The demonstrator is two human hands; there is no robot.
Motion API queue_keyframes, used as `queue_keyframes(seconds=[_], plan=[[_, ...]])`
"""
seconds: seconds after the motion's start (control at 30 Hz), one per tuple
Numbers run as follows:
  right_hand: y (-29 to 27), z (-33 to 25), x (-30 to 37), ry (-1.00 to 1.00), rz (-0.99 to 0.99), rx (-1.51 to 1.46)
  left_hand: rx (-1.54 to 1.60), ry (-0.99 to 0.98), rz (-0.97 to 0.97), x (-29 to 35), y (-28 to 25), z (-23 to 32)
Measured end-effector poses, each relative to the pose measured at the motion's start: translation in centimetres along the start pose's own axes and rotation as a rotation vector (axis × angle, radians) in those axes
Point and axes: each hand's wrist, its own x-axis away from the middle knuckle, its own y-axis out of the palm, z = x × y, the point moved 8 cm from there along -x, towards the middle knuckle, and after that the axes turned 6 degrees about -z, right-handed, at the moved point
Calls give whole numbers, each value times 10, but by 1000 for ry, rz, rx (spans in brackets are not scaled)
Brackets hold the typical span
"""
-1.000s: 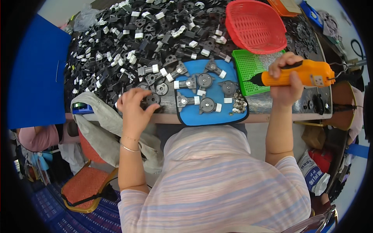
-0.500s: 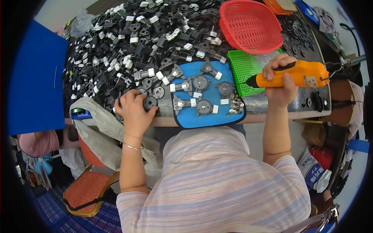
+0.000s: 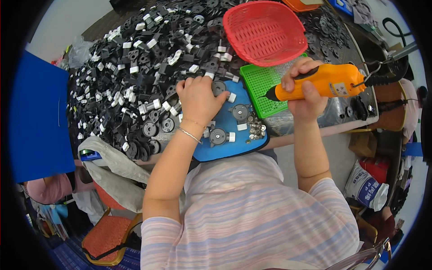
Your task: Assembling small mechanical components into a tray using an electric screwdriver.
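Note:
My right hand [image 3: 306,92] is wrapped round an orange electric screwdriver [image 3: 335,82], its black tip pointing left over the green perforated basket [image 3: 257,83]. My left hand [image 3: 199,100] is over the upper left of the blue mat [image 3: 245,143], thumb and fingers round a black grooved wheel [image 3: 219,87]. The fingers partly cover it and the parts beneath. Elsewhere on the mat lie assembled pieces with black wheels and white ends, such as one wheel assembly [image 3: 218,136] near the front edge. Beside them sits a small pile of metal screws [image 3: 257,129].
A big heap of black and white plastic parts [image 3: 139,67] covers the table's left and back. A red woven basket [image 3: 265,33] overlaps the green one. Loose black wheels [image 3: 150,129] lie left of the mat, near a grey cloth [image 3: 112,166] hanging over the edge.
My left hand has moved right and away from me, from the loose wheels to the mat, with a wheel in it. The screwdriver stays in my right hand. The whole view has shifted slightly.

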Motion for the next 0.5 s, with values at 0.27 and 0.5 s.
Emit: queue_keyframes(seconds=[0.27,0.5], plan=[[-17,2,1,4,64,-31,-79,-4,12,-1,6,5],[-20,3,-2,6,53,6,-51,-48,-58,-3,11,5]])
